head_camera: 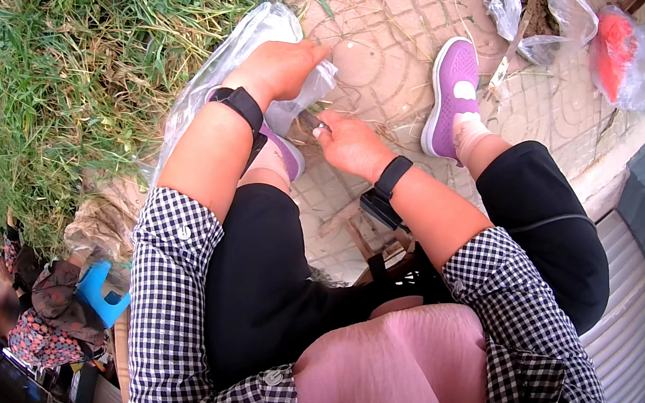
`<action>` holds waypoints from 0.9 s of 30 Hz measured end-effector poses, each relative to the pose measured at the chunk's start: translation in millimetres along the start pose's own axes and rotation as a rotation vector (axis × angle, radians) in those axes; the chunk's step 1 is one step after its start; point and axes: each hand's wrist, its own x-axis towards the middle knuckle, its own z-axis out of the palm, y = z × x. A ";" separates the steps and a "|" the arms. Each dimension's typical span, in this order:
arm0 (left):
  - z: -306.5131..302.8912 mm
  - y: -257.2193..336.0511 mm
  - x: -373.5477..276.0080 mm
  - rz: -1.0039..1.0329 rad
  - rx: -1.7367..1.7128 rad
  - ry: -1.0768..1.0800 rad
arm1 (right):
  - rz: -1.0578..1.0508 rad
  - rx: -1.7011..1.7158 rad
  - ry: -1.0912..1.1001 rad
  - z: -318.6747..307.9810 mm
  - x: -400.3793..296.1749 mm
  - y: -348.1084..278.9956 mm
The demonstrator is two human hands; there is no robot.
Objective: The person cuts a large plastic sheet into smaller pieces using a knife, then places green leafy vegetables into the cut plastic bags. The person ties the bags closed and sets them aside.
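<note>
My left hand [279,70] is closed over the upper part of a clear plastic bag [205,87], which hangs along my left forearm beside the cut grass. Its fingertips are partly hidden by the back of the hand. My right hand [353,145] grips a dark, narrow handle [309,120] that points towards the bag. The far end of that tool is hidden, so its kind cannot be told. Both hands are above the paving between my purple shoes, the right shoe [453,99] standing apart on the bricks.
A large heap of cut grass [87,60] lies at the left. Upper right are an open plastic bag of soil [535,11], a dirty flat strip [510,54] and a bag with something red [622,55]. A person [56,312] sits lower left near a blue plastic stool [102,294].
</note>
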 end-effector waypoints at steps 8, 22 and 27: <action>9.5 -13.8 -16.4 0.066 -0.087 0.101 | 0.081 -0.009 -0.085 0.1 4.5 -9.1; 28.8 -17.5 -33.0 0.107 -0.198 0.297 | 0.075 -0.069 -0.060 18.0 12.8 -15.2; 34.9 -16.0 -41.1 0.082 -0.258 0.313 | 0.111 -0.137 -0.149 19.1 -14.2 -19.1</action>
